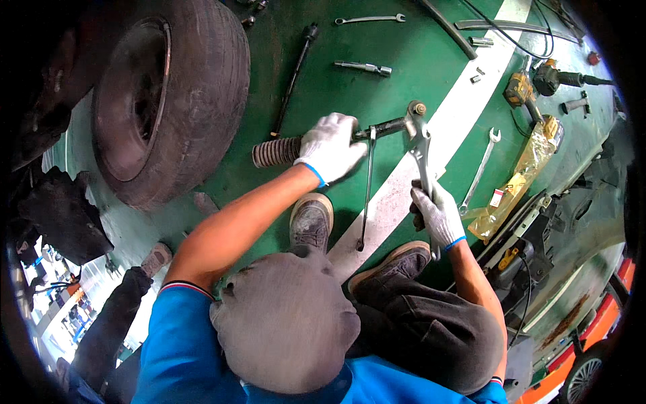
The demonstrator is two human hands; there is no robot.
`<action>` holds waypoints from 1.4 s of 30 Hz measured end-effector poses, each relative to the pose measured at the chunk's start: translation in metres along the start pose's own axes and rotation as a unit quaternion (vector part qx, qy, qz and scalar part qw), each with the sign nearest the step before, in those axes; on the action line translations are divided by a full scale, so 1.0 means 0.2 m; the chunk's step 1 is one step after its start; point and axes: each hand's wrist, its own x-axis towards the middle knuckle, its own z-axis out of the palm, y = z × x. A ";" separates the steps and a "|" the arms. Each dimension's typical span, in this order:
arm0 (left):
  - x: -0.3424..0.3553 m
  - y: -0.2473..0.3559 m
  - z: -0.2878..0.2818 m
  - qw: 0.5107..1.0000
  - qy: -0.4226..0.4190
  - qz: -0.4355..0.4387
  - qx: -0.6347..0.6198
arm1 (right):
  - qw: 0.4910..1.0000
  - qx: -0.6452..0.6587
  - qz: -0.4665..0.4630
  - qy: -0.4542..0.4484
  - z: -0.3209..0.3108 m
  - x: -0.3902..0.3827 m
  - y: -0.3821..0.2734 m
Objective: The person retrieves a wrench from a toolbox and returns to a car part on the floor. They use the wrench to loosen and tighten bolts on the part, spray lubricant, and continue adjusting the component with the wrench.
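My gloved left hand [330, 148] is closed on a steering tie rod [390, 127], beside its ribbed rubber boot [272, 154]. A ball-joint end [418, 109] with a brass-coloured nut caps the rod's right end. A long slim wrench [367, 195] crosses the rod and extends down toward my shoes. In my gloved right hand [434, 212] is a large silver wrench [423, 161], its head at or over the joint end; whether it grips the part I cannot tell.
A wheel [212, 101] lies upper left. Loose wrenches [481, 165], a socket extension [363, 67], black bar [299, 67], power tools [518, 87] and yellow wrapping [511, 188] lie around. Car parts [572, 256] fill the right edge. Another person's leg [108, 330] is at lower left.
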 end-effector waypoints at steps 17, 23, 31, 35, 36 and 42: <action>0.04 -0.15 0.18 0.991 0.091 0.102 0.011 | 0.982 -0.184 -0.047 0.005 0.09 0.24 0.19; 0.04 -0.13 0.20 0.989 0.099 0.107 0.032 | 0.943 -0.258 -0.187 0.097 0.17 0.35 0.20; 0.04 -0.14 0.20 0.989 0.101 0.100 0.036 | 0.901 -0.266 -0.306 0.152 0.30 0.52 -0.02; 0.05 -0.14 0.19 0.990 0.096 0.098 0.032 | 0.873 -0.300 -0.333 0.192 0.31 0.52 0.03; 0.05 -0.14 0.20 0.989 0.100 0.102 0.033 | 0.864 -0.319 -0.332 0.201 0.32 0.50 0.02; 0.05 -0.14 0.21 0.987 0.112 0.111 0.034 | 0.843 -0.365 -0.325 0.225 0.31 0.49 0.04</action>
